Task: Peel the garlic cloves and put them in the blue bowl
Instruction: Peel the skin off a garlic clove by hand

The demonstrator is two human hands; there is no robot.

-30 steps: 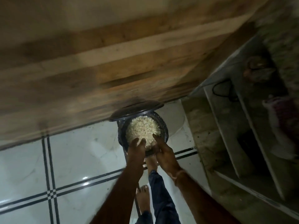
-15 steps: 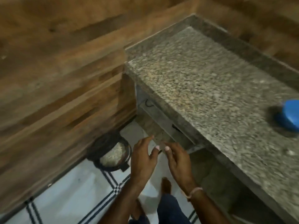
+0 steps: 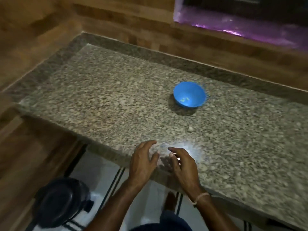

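Note:
A blue bowl (image 3: 189,94) stands on the speckled granite counter (image 3: 116,97), right of its middle, with a few small pale pieces at its bottom. One small pale piece (image 3: 190,128) lies on the counter in front of the bowl. My left hand (image 3: 143,160) and my right hand (image 3: 182,161) hover side by side over the counter's near edge, fingers spread, nothing visible in them. A bright light patch falls on the stone just beyond my right hand.
A dark bin (image 3: 61,200) with its lid closed stands on the tiled floor at the lower left, under the counter's corner. Wood-patterned walls surround the counter. A purple sheet (image 3: 241,29) lies on a ledge at the back right. My foot shows below.
The view swung up from the open floor bin full of pale peels to the counter. My hands left the bin, rose and now hover over the counter's edge; the bin looks closed.

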